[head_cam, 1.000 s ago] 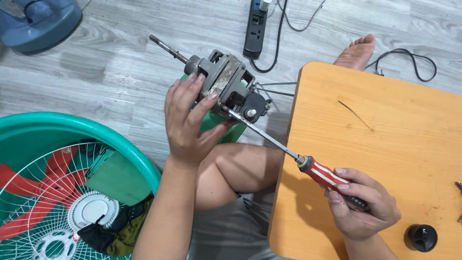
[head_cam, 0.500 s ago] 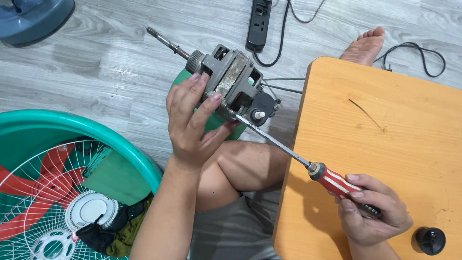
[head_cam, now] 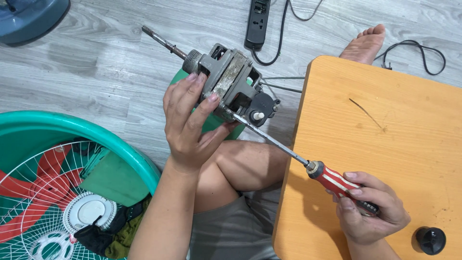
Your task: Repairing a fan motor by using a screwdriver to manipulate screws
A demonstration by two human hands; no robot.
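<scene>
Biggest thing in view is the grey wood-look floor [head_cam: 96, 62], then the rounded orange wooden table [head_cam: 394, 144] on the right, smooth with a thin dark scratch. Lower left there's a teal plastic basin [head_cam: 72, 130] holding white wire fan guards [head_cam: 43, 212] over red blades, plus some dark rags, probably parked there so loose parts stay together.

The fan motor [head_cam: 231, 86] is held up over the person's bent knee, between floor and table edge. It's a chunky grey metal block with a laminated steel core, a threaded collar and a long thin shaft sticking out up-left. The left hand [head_cam: 190, 123] wraps around it from below, fingers clamped across the side, which steadies it against the push of the tool.

The screwdriver [head_cam: 308, 166] has a long steel shank and a red-and-white striped handle. Its tip sits at the motor's lower edge. The right hand [head_cam: 370, 212] grips the handle tight, resting on the table for support.

Small stuff: a black power strip [head_cam: 257, 21] up top, and a black round knob [head_cam: 429, 240] on the table corner.
</scene>
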